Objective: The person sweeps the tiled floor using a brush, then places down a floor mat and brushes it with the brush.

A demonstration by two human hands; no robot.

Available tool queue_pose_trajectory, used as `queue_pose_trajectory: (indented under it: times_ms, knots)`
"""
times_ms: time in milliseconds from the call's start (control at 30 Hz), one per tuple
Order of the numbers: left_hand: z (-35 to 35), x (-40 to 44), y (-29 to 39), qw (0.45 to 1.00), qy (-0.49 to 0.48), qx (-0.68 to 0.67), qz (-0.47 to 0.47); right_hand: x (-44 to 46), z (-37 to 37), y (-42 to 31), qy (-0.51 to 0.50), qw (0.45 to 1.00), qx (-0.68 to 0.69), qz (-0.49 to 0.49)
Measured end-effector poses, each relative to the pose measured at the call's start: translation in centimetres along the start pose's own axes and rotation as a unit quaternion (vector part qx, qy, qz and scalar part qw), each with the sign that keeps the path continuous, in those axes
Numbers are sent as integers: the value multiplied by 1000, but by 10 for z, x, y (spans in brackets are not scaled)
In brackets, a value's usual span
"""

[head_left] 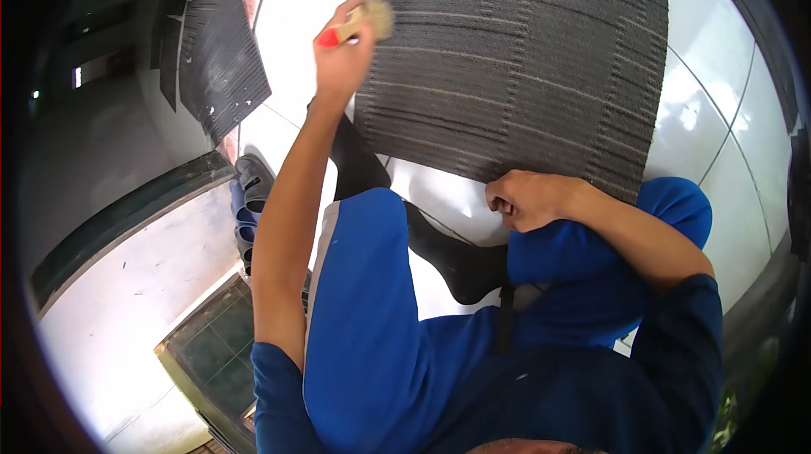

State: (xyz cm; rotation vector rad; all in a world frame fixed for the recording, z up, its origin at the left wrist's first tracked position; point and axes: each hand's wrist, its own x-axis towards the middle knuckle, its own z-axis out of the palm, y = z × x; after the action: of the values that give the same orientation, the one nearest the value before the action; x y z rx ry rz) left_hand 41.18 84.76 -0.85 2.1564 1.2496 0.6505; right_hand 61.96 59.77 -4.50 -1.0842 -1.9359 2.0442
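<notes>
A small brush [376, 19] with pale bristles and a wooden handle with a red patch is held in my left hand [344, 57]. Its bristles, slightly blurred, are over the upper left edge of a dark grey ribbed mat [515, 65]. My fingers wrap around the handle. At the mat's near edge, my right hand [536, 201] is loosely closed, its fingers curled and nothing visible in them. That wrist lies over my bent knee in blue trousers [574, 251].
White floor tiles [705, 108] surround the mat. Another dark mat [221, 57] lies at the upper left. Grey-blue slippers [247, 209] stand beside a low white ledge [144, 260] with a dark rim. My feet in black socks [460, 268] are close to the mat.
</notes>
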Motion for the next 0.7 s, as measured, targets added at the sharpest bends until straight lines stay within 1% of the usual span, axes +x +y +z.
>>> queue_pose_trajectory:
  times_ms: [33, 67, 100, 133, 200, 267, 333, 400, 433, 467, 500, 533, 567, 600, 667, 700]
  knots:
    - [23, 5, 19, 998, -29, -25, 41, 0, -1, 0, -1, 1000, 4, 2]
    - [43, 7, 47, 991, -36, -21, 126, 0, -2, 0, 0, 1000, 7, -2]
    - [58, 3, 79, 991, -84, -19, 107, 1, -1, 1, 0, 1000, 8, -5]
    - [76, 0, 97, 981, -134, -84, 116, 2, -1, 1, 2, 1000, 8, -10]
    - [103, -8, 127, 956, -212, -143, 145, 0, 0, 2, 9, 1000, 12, -10]
    - [119, -10, 118, 948, -221, -80, 215, 0, 1, 4, 12, 1000, 16, -15]
    - [112, -1, 93, 963, -188, -138, 133, 0, 3, 9, 18, 999, 12, -26]
    - [84, 20, 53, 992, -74, -30, 97, 1, 5, 12, 18, 999, 9, -33]
    - [67, 35, 17, 997, -11, 13, 70, 2, 6, 12, 14, 999, 5, -34]
    - [40, 41, 1, 997, -14, -72, -13, 2, 4, 12, 8, 999, -2, -35]
    - [11, 50, -21, 998, 8, 65, -21, 1, 3, 12, 17, 999, -4, -41]
    - [-9, 61, -37, 978, 31, 203, -28, 0, 5, 12, 27, 999, -5, -48]
    - [-21, 63, -39, 977, 39, 208, -14, 0, 5, 11, 35, 998, -2, -56]
    - [-28, 62, -36, 975, 43, 216, 0, 1, 2, 8, 15, 999, -11, -34]
    - [-13, 60, -13, 992, 17, 121, 5, 3, -2, 1, -24, 999, -25, 7]
    - [2, 55, 9, 996, -27, 82, 8, 4, 0, 2, -11, 1000, -20, -1]
